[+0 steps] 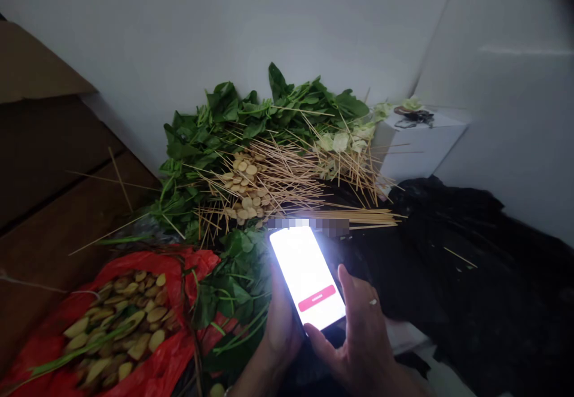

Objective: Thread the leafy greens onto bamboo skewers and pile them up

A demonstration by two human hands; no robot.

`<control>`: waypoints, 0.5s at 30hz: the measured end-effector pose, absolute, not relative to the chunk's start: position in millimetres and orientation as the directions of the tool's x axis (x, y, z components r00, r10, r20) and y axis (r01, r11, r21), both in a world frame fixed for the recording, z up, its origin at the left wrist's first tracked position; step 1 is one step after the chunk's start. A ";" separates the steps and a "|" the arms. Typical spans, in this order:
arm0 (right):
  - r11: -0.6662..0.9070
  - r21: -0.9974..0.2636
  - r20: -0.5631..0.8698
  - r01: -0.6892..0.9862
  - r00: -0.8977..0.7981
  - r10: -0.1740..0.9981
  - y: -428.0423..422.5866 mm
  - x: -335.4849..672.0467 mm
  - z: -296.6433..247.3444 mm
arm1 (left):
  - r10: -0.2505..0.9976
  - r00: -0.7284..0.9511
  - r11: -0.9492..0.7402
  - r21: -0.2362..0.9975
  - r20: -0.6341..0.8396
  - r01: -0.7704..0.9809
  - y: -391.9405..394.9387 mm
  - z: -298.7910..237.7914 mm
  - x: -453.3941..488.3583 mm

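A lit smartphone (300, 265) with a white screen and a red bar near its bottom is tilted in front of me. My left hand (282, 319) is closed around its left side and back, partly hidden by the phone. At the lower right edge is my right hand (361, 319), thumb at the bottom corner and fingers along the side. Leafy greens (242, 301) lie just left of the phone. Beyond it are skewers with sliced pieces, perhaps potato (246, 202), and a bundle of bare wooden sticks (359, 216).
A red plastic bag (174, 331) at lower left holds many sliced pieces. More greens (224, 107) are heaped against the wall. A white box (403, 146) stands behind pale leaves on skewers (341, 141). Black plastic sheeting (470, 253) spreads at right; brown cardboard (40, 68) is at left.
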State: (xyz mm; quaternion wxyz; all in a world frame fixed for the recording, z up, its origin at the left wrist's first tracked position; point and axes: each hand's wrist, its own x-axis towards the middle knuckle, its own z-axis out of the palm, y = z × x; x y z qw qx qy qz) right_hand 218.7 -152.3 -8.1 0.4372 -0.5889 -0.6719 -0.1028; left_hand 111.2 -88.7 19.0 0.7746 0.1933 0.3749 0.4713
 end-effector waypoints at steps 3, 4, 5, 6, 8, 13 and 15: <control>0.329 -0.500 0.677 0.801 0.124 0.726 -149.4 230.3 -5.8 | 0.832 0.376 0.555 0.605 -0.407 -0.571 -87.9 15.8 108.6; 0.333 -0.589 0.633 0.737 0.164 0.756 -146.0 236.1 -2.1 | 0.815 0.401 0.579 0.593 -0.418 -0.560 -87.9 16.2 107.9; 0.313 -0.699 0.560 0.643 0.220 0.799 -141.0 242.4 3.4 | 0.803 0.412 0.596 0.588 -0.431 -0.547 -88.2 17.4 107.4; 0.261 -0.802 0.461 0.537 0.279 0.842 -134.8 248.5 10.5 | 0.798 0.404 0.602 0.592 -0.447 -0.535 -88.9 19.3 107.2; 0.121 -0.952 0.203 0.280 0.286 0.937 -119.8 258.4 27.4 | 0.805 0.349 0.593 0.617 -0.480 -0.518 -91.1 23.9 107.5; -0.018 -0.998 -0.017 -0.061 -0.020 1.000 -92.0 263.1 54.6 | 0.770 0.312 0.637 0.635 -0.557 -0.437 -95.6 26.2 108.4; -0.043 -0.995 -0.039 -0.089 -0.047 0.998 -89.3 261.0 55.1 | 0.764 0.352 0.645 0.647 -0.540 -0.408 -95.6 25.4 107.7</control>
